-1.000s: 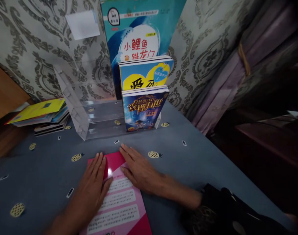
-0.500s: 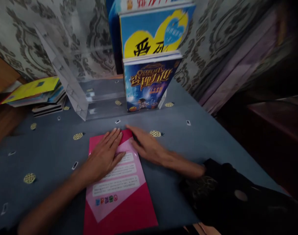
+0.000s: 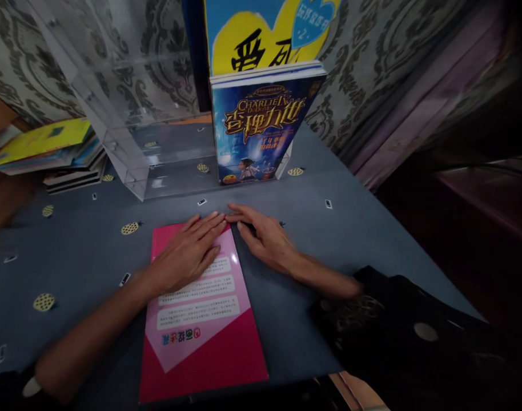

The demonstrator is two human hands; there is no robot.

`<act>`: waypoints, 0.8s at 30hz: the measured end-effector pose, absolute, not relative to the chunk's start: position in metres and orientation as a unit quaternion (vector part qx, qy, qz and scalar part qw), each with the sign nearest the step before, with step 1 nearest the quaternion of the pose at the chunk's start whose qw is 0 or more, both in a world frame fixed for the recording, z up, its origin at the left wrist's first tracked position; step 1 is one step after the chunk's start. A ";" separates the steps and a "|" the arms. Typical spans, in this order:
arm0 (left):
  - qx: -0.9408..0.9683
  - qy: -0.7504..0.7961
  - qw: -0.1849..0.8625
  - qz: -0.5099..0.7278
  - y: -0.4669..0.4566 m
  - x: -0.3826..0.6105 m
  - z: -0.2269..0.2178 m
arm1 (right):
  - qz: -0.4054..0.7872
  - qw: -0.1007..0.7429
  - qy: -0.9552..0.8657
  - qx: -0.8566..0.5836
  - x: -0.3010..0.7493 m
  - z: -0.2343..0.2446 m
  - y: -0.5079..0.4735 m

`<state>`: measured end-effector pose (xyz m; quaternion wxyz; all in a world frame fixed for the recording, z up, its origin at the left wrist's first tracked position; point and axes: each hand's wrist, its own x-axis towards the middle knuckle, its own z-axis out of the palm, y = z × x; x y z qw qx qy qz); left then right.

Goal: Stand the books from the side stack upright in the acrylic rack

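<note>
A pink book [image 3: 209, 365] lies flat on the blue-grey tablecloth, its printed text upside down to me. My left hand [image 3: 188, 251] rests flat on the upper part of its cover, fingers stretched toward the top right corner. At that corner is my right hand [image 3: 265, 237], fingers extended, with the fingertips by the book's edge and close to the left fingertips. The right palm is off the book, over the cloth. Neither hand is wrapped around anything.
Behind the book stands a clear acrylic rack [image 3: 132, 165] holding upright books, with a dark blue comic book [image 3: 256, 131] in front of a yellow-and-blue book [image 3: 252, 37]. A stack of books [image 3: 68, 151] lies at the left. The table's right edge slopes away beside a purple curtain [image 3: 389, 148].
The view has shifted slightly, so the rack and the book sit a little differently in it. My left fingertips have slid nearer the book's top right corner; my right hand lies slightly farther right.
</note>
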<state>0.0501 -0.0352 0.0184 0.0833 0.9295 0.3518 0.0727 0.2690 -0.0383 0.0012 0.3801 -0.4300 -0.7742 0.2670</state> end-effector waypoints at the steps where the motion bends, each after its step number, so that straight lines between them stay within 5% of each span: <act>1: 0.930 0.351 0.084 0.076 -0.035 0.050 0.019 | 0.267 0.380 -0.774 -0.431 0.269 0.001 -0.038; 24: 0.936 0.333 0.061 0.097 -0.035 0.052 0.016 | 0.243 0.379 -0.755 -0.476 0.267 0.000 -0.033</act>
